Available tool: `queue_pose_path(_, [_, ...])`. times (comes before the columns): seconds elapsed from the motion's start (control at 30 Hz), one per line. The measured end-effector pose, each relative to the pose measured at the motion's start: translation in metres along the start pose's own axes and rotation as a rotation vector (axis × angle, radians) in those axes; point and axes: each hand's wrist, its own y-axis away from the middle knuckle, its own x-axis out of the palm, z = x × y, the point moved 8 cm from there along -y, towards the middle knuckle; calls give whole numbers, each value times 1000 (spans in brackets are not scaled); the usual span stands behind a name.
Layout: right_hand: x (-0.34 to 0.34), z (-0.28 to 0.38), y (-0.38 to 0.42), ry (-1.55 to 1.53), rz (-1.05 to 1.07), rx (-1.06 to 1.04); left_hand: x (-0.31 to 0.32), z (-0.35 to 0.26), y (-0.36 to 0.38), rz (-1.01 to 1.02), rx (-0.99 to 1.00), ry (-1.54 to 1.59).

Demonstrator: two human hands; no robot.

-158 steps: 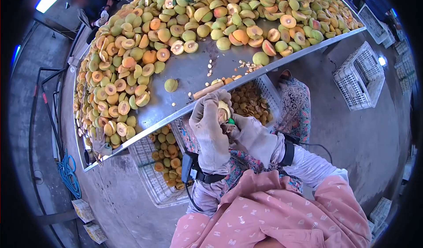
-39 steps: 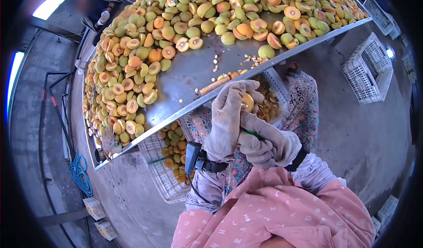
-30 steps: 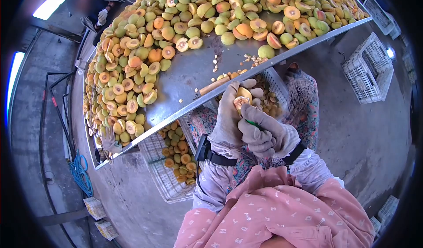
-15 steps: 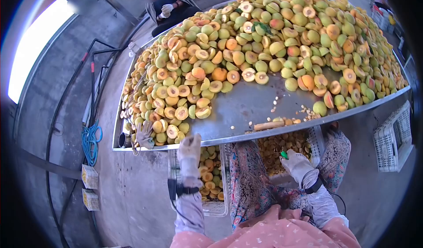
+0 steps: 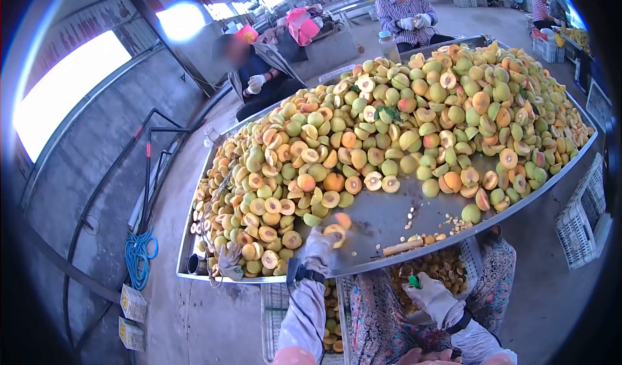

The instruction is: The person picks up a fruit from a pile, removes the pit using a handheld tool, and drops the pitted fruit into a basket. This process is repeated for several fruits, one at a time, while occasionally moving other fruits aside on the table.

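My gloved left hand (image 5: 319,246) is over the metal table's near edge, its fingers closed on a halved peach (image 5: 335,235) with the cut side showing. A second orange piece (image 5: 343,220) is at its fingertips; motion blur hides whether it is gripped too. My gloved right hand (image 5: 433,297) is closed around a small tool with a green handle (image 5: 414,281), its working end too small to make out. Under that hand stands a crate of cut fruit pieces (image 5: 447,268) between my knees. A large heap of halved peaches (image 5: 382,131) covers much of the table (image 5: 382,216).
A wooden stick (image 5: 403,247) and loose pits (image 5: 457,224) lie by the near edge. An empty-looking glove (image 5: 229,261) rests at the left corner. Below is a crate of peach halves (image 5: 332,319). Two people sit beyond the table; a white crate (image 5: 580,212) stands right.
My left hand has moved right and over the table, and now holds a peach half. My right hand stays low with the green-handled tool. The view has tilted up, showing more of the room.
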Motion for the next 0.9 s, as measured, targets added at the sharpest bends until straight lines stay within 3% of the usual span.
queue_pose_path(0.07, [-5,15,3,37,-25,85,17,-82,80,176,-106,510])
queue_pose_path(0.1, [18,-15,-18,-283,-53,12,28,-100,99,264,-45,529])
queue_pose_path(0.13, [19,-14,-21,-279,-54,9,39,-122,125,355,9,618])
queue_pose_path(0.23, [-8,1,-18,-752,-362,-155,78,-163,189,623,188,636])
queue_pose_path(0.27, [-15,4,-13,-754,-365,-157,84,-174,208,626,191,634])
queue_pose_path(0.33, [-13,3,-4,-1181,-198,-55,90,-190,238,517,233,617])
queue_pose_path(0.37, [-7,-4,-6,-1181,-159,-69,91,-193,243,381,362,569])
queue_pose_path(0.4, [-7,-5,0,-1186,-162,-65,101,-187,248,386,360,565])
queue_pose_path(0.47, [7,-4,12,-1325,11,43,110,-164,248,270,210,512])
queue_pose_path(0.5, [4,1,6,-970,-77,-261,109,-163,251,250,239,586])
queue_pose_path(0.53, [5,-4,7,-973,-79,-261,111,-162,251,252,239,583])
queue_pose_path(0.6, [19,3,25,-1381,94,97,113,-153,253,301,66,852])
queue_pose_path(0.73, [-3,12,34,-1211,-21,-46,98,-143,240,241,-116,835])
queue_pose_path(0.8, [-13,9,37,-1050,-65,-39,98,-141,225,297,80,1001])
queue_pose_path(0.87, [-19,17,45,-1105,-15,-227,93,-161,230,453,213,1058])
queue_pose_path(0.9, [-18,13,46,-1031,1,-224,87,-171,233,367,208,1040])
